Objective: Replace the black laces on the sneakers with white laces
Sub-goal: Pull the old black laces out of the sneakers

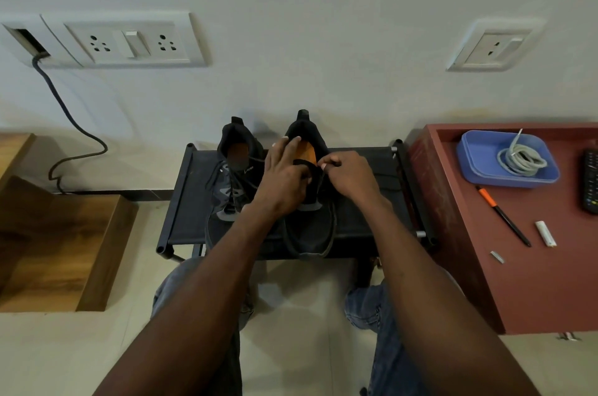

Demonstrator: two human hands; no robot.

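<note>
Both hands work at the middle of the frame, over the right sneaker point(310, 201). Our right hand point(348, 174) has its fingers curled, the tips pinching what looks like the black lace point(323, 175) at the top eyelet, just right of the orange insole. Our left hand point(283, 179) lies across the shoe with its fingers nearly straight, the tips reaching over the collar and pressing the shoe still; it holds nothing that we can see.

We judge the step to be the unthreading of the black lace from this shoe, near its start. To do it well, we keep the left hand bearing down so the shoe does not slide on the black counter point(181, 201), and we draw the lace out eyelet by eyelet from the top, not dragging it all through at once. A slack loop of lace already lies around the toe at the lower middle, so we mind it does not snag.

Left of it stands the left sneaker point(231, 188), its black laces loose but threaded. Farther right, on the red cabinet point(485, 282), a blue tray point(475, 156) holds a pale coiled cord point(521, 159); whether these are the white laces we cannot tell.
</note>
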